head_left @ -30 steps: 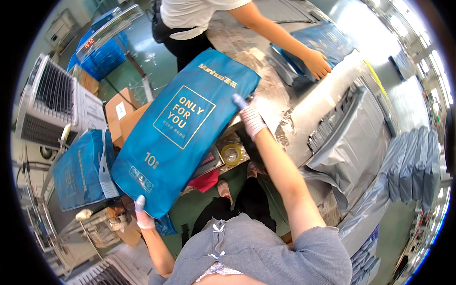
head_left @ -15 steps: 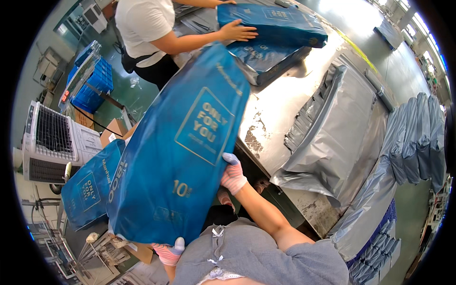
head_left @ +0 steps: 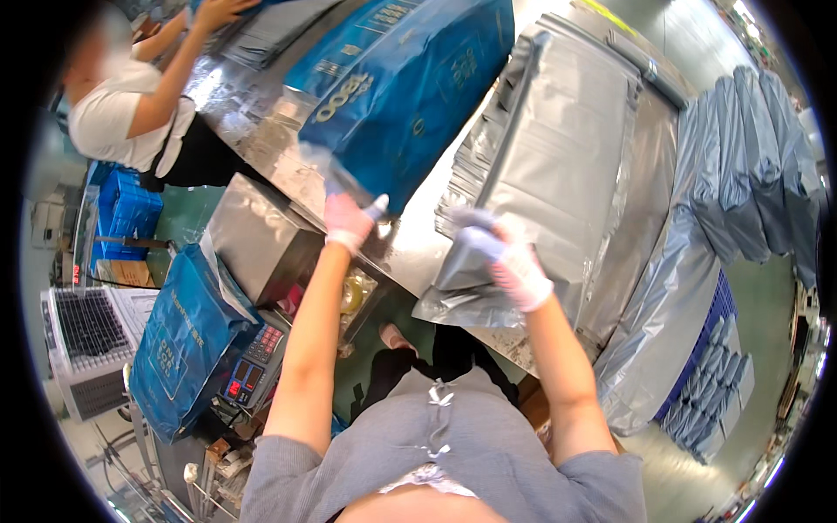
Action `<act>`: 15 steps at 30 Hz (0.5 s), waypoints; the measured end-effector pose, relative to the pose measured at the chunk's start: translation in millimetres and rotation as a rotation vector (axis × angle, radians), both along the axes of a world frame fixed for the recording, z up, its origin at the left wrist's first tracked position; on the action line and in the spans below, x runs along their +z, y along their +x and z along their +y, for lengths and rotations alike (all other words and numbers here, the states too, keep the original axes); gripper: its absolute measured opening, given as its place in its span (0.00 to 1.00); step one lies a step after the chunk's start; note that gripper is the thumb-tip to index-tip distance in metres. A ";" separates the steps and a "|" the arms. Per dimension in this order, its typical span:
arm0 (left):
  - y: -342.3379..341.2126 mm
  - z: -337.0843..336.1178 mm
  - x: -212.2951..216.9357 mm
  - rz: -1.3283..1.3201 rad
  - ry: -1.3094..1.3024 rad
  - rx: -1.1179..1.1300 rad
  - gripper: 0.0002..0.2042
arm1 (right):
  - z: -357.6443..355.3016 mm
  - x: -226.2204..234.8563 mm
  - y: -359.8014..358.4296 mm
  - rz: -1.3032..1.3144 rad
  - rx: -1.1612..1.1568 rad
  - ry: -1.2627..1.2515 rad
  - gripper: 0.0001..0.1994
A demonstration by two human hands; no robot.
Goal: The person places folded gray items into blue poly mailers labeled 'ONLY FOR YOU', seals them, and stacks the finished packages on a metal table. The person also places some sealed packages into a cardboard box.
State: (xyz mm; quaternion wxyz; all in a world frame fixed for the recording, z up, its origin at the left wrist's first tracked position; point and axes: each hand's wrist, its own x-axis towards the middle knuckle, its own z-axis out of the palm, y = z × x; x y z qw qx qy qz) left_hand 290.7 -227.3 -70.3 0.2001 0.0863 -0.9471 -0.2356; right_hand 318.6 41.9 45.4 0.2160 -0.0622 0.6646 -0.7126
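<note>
A filled blue bag (head_left: 418, 113) lies slanted on the metal table, partly over another blue bag (head_left: 353, 39). My left hand (head_left: 349, 220), in a striped glove with pale fingertips, is at its near end. The thumb stands apart from the blurred fingers, and the hand does not grip the bag. To the right, my right hand (head_left: 514, 261), gloved alike, is over the near left part of a stack of flat silver-grey plastic bags (head_left: 567, 157). Its fingers are smeared by motion but look stretched out, with nothing visible in them.
Left of me, another blue bag (head_left: 187, 340) rests by a digital scale (head_left: 253, 362). A co-worker (head_left: 131, 113) stands at the far left of the metal table (head_left: 410, 248). More silver-grey bags (head_left: 741, 166) hang at the right. A white air cooler (head_left: 91, 331) stands left.
The blue bag has gone from my two hands onto the table, and both hands have let go. My right hand has moved right to the silver-grey bags. My view has turned.
</note>
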 end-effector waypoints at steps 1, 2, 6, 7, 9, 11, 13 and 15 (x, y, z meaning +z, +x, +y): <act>-15.6 5.6 -8.5 -0.042 0.020 -0.057 0.53 | 29.4 13.6 6.5 0.104 -0.151 0.255 0.13; -28.5 23.1 6.7 -0.196 0.145 -0.102 0.42 | 64.9 -10.6 13.1 0.288 -0.407 0.282 0.14; -45.3 58.2 0.1 0.005 0.090 -0.356 0.34 | 178.9 -56.7 60.5 0.361 -0.572 0.858 0.29; -42.6 74.0 8.2 0.064 0.027 -0.366 0.32 | 189.3 -67.2 80.0 0.354 -0.466 1.085 0.33; -16.6 121.1 39.6 0.035 0.020 -0.602 0.31 | 192.4 -99.2 117.8 0.020 -0.425 1.005 0.38; 5.9 161.7 63.1 -0.143 -0.219 -0.957 0.37 | 191.6 -142.1 149.4 -0.223 -0.538 0.668 0.32; 15.5 184.6 51.8 -0.194 -0.352 -1.026 0.35 | 180.3 -137.1 157.5 -0.300 -0.488 0.543 0.24; 2.8 193.6 40.2 -0.096 -0.436 -0.997 0.34 | 190.3 -156.6 177.0 -0.265 -0.501 0.562 0.20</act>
